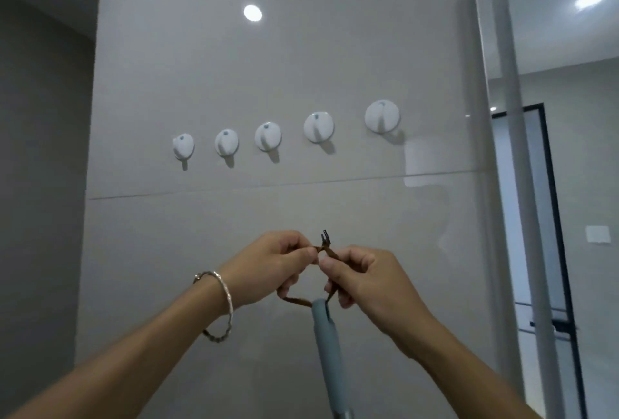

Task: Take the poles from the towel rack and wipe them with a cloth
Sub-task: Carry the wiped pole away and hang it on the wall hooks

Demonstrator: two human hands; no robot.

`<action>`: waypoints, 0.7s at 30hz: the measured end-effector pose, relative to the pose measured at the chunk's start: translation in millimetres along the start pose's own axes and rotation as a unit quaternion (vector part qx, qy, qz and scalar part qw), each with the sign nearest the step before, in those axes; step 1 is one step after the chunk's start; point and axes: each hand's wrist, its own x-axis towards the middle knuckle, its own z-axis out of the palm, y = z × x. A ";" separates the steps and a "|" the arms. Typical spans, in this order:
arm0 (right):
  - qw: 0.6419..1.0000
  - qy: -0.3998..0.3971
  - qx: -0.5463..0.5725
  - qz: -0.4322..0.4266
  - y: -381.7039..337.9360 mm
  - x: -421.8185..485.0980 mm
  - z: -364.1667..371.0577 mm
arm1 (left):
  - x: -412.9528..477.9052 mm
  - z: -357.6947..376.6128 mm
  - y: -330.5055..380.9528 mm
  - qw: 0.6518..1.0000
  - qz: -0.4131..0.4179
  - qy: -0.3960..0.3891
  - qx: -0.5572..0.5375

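Under hooks (268, 137), left hand (278, 261), right hand (365, 279) pinching brown cord (298, 301) on pole (326, 345)

No text, label, brand, number or sign can be read anywhere in the view. The five white wall hooks (268, 137), in a row across the middle of the frame, each carry a small blue-grey mark near the top. It is too small and blurred to tell whether it is lettering or a logo. The grey-blue pole (325, 345) at lower centre and the pale wall plate (598, 234) at the right edge show no legible print.
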 end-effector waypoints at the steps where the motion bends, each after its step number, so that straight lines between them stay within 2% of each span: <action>1: 1.000 0.008 -0.012 -0.009 -2.6 8.6 -8.3 | 10.0 1.8 3.7 1.000 0.007 0.007 -0.021; 6: 0.992 0.069 -0.089 -0.049 -25.2 57.7 -50.8 | 62.0 6.6 30.6 0.980 0.040 -0.006 -0.193; 9: 0.979 0.113 -0.150 -0.079 -42.6 91.4 -74.4 | 95.4 10.0 52.2 0.973 0.069 0.005 -0.219; 12: 0.963 0.150 -0.199 -0.100 -60.1 119.1 -91.7 | 128.2 11.2 70.7 0.976 0.088 0.042 -0.193; 15: 0.942 0.193 -0.244 -0.124 -75.3 145.4 -105.3 | 161.3 7.8 82.4 0.980 0.117 0.115 -0.116; 18: 0.908 0.246 -0.295 -0.170 -85.4 169.7 -114.9 | 188.1 3.7 97.1 0.966 0.160 0.199 -0.041; 21: 0.892 0.278 -0.308 -0.178 -83.8 181.8 -122.6 | 200.5 6.4 108.2 0.953 0.189 0.234 0.039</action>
